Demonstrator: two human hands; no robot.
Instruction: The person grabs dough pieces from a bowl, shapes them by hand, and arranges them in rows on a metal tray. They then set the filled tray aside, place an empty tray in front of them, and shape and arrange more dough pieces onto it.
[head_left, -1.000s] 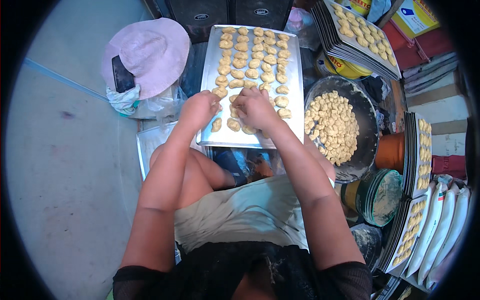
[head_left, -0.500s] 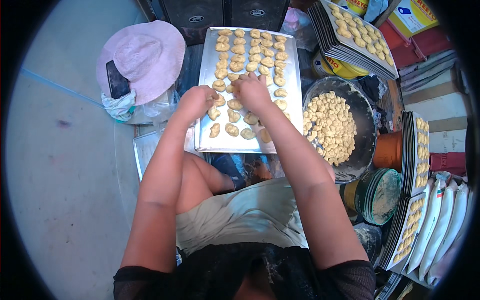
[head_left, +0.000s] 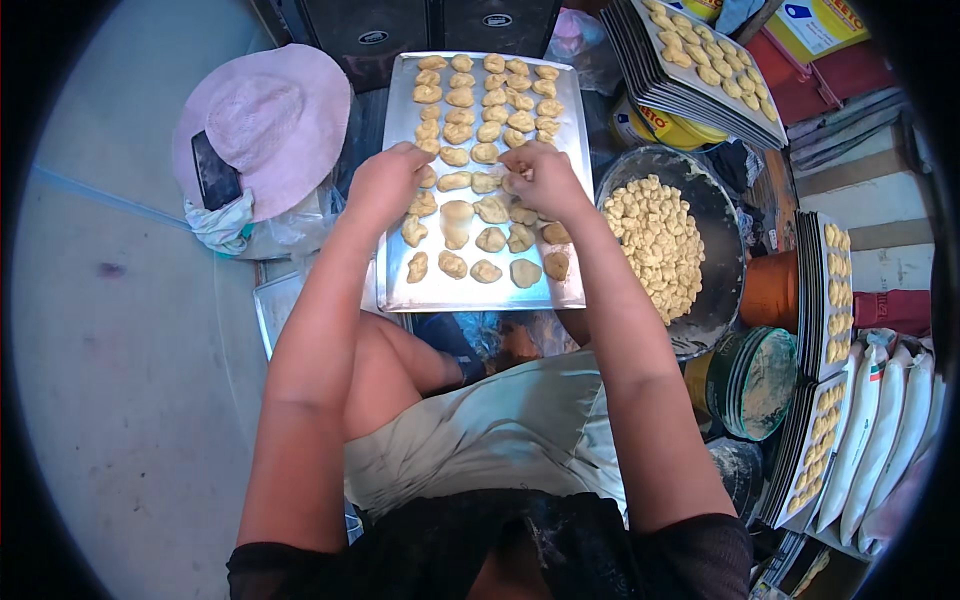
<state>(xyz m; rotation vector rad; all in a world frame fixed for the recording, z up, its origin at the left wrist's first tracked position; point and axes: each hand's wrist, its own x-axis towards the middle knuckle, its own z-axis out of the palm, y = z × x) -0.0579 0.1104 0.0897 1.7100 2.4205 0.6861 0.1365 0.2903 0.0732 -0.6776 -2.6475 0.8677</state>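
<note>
Rows of pale yellow, lumpy dough pieces (head_left: 453,263) cover a metal tray (head_left: 395,296) in front of me. My left hand (head_left: 390,175) is at the tray's left edge, fingers bent closed on a dough piece there, partly hiding it. My right hand (head_left: 545,178) is on the tray's right half, thumb and fingers closed round another piece. To the tray's right, a wide dark basin (head_left: 722,270) holds a heap of small dough chunks (head_left: 652,245).
A pink hat (head_left: 258,120) with a phone (head_left: 215,165) lies at left. Dark boxy cases (head_left: 370,20) stand behind the tray. Stacked filled trays (head_left: 640,80), yellow containers (head_left: 815,30), an orange bucket (head_left: 770,290), green tubs (head_left: 745,380) and long white bags (head_left: 880,430) crowd the right.
Both hands have moved farther up the tray, and my right hand has shifted rightward, uncovering pieces in the middle. The tray and surroundings appear shifted slightly left in the view.
</note>
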